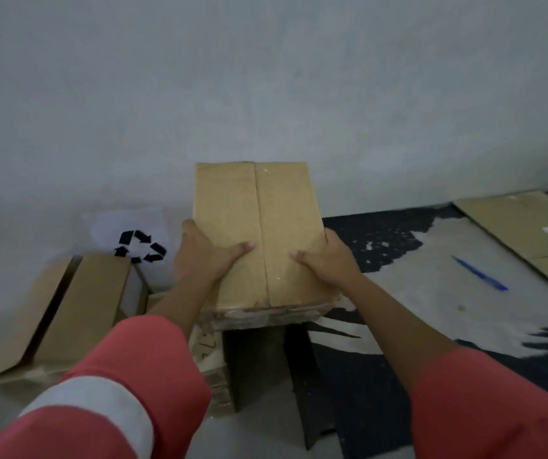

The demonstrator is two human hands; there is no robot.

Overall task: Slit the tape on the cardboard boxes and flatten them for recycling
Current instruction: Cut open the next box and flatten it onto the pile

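Farthest left, an opened cardboard box (67,309) lies on its side at the left edge of the floor, just in front of a white sheet bearing a black recycling symbol (140,246). The left hand (203,256) grips the left wall of the closed cardboard box (259,226), thumb laid flat across the top face toward the centre seam; the other fingers curl round the side, out of sight. This box sits mid-floor near the wall, above dark board pieces. Whether it rests on them or is carried cannot be told. The right hand (325,263) mirrors the grip on the right wall. Tape along the seam is not clearly visible.

Judged handling: probably light, panels stiff, flaps weak along the seam, dry surface not slippery. Side walls near the corners offer the firmest hold.

Further right, a blue pen (479,273) lies on the pale floor covering. Flattened cardboard (524,226) occupies the far right corner.
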